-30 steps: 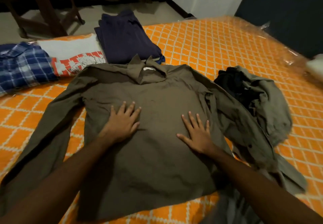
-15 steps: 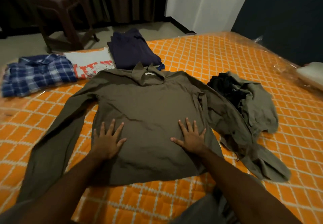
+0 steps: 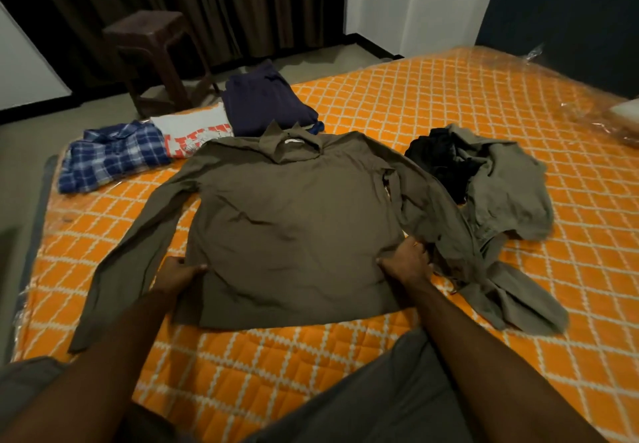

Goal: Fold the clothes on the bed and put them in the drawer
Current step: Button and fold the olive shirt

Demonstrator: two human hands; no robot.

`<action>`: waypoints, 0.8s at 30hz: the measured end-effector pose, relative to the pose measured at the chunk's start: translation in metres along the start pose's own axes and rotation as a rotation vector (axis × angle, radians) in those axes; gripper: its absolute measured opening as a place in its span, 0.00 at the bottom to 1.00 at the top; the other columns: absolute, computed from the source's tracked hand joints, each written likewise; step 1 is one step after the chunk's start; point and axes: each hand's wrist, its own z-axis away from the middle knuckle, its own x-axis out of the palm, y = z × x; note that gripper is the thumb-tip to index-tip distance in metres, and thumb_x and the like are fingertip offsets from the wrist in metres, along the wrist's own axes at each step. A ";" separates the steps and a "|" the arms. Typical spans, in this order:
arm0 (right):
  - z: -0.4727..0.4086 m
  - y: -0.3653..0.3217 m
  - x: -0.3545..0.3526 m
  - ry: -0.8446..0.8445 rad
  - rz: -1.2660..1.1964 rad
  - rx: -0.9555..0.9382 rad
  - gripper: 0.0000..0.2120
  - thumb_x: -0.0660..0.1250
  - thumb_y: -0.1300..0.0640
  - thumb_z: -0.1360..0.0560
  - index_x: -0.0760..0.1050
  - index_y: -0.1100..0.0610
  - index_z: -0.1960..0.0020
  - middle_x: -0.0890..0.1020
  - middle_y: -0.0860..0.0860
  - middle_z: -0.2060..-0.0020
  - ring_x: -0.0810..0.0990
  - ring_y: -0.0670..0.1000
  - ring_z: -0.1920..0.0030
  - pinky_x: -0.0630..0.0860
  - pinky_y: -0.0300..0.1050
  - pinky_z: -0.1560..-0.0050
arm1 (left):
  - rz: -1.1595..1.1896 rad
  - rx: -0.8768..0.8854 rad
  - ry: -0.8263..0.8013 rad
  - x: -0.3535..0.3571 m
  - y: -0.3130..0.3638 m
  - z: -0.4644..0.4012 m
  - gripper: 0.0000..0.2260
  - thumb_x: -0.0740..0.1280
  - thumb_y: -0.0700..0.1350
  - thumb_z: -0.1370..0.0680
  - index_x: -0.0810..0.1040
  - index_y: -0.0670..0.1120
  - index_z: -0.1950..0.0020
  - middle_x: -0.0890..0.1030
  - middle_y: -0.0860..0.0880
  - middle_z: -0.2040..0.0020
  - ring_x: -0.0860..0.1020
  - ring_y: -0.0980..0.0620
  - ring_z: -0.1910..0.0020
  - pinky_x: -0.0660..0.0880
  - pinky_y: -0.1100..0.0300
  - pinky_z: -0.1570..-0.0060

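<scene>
An olive long-sleeved shirt [image 3: 294,221] lies spread face down on the orange quilted bed [image 3: 432,103], collar away from me. My left hand [image 3: 179,273] grips its left side edge low on the body. My right hand [image 3: 408,261] grips the right side edge at about the same height. The left sleeve stretches down toward the bed's near left corner. Bunched fabric of the right sleeve lies beside my right hand.
A crumpled pile of olive and black clothes [image 3: 484,179] lies to the right. Folded at the far edge are a blue plaid shirt [image 3: 110,155], a white and red shirt [image 3: 193,131] and a navy garment [image 3: 266,100]. A dark stool [image 3: 155,51] stands on the floor beyond.
Both hands slid from flat on the middle of the shirt outward and down to its side edges, and now grip the fabric. The view has pulled back and up.
</scene>
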 end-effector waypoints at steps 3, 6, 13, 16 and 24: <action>-0.008 0.006 -0.004 -0.072 -0.053 0.067 0.43 0.79 0.43 0.33 0.65 0.61 0.27 0.66 0.62 0.26 0.64 0.65 0.26 0.64 0.57 0.27 | 0.246 -0.045 -0.073 0.001 0.004 0.016 0.13 0.67 0.37 0.20 0.76 0.34 0.37 0.83 0.42 0.49 0.82 0.48 0.60 0.78 0.59 0.60; -0.003 0.007 -0.005 -0.019 -0.096 0.124 0.44 0.80 0.47 0.33 0.62 0.61 0.26 0.63 0.62 0.26 0.62 0.65 0.26 0.64 0.57 0.28 | 0.376 -0.028 -0.006 0.001 -0.001 0.016 0.16 0.66 0.39 0.19 0.74 0.34 0.33 0.78 0.36 0.37 0.78 0.39 0.43 0.74 0.49 0.44; 0.000 0.011 -0.012 -0.267 -0.662 0.208 0.23 0.74 0.56 0.24 0.75 0.68 0.35 0.80 0.58 0.39 0.80 0.60 0.45 0.77 0.54 0.46 | 0.250 0.100 -0.055 -0.017 -0.003 0.022 0.21 0.72 0.49 0.22 0.78 0.35 0.37 0.81 0.42 0.42 0.79 0.42 0.43 0.76 0.48 0.45; 0.004 0.012 -0.024 -0.410 -0.919 0.293 0.18 0.67 0.54 0.18 0.73 0.66 0.36 0.80 0.58 0.41 0.79 0.60 0.45 0.76 0.56 0.45 | 0.053 0.111 -0.246 -0.027 0.006 0.027 0.20 0.75 0.47 0.25 0.77 0.41 0.37 0.78 0.46 0.42 0.78 0.44 0.44 0.74 0.51 0.47; 0.018 0.039 -0.021 -0.150 0.089 -0.120 0.36 0.74 0.49 0.25 0.64 0.65 0.26 0.71 0.63 0.30 0.73 0.63 0.31 0.73 0.55 0.36 | -0.721 0.173 -0.229 -0.023 -0.014 0.027 0.39 0.78 0.49 0.29 0.58 0.37 0.29 0.73 0.35 0.34 0.75 0.36 0.36 0.76 0.48 0.50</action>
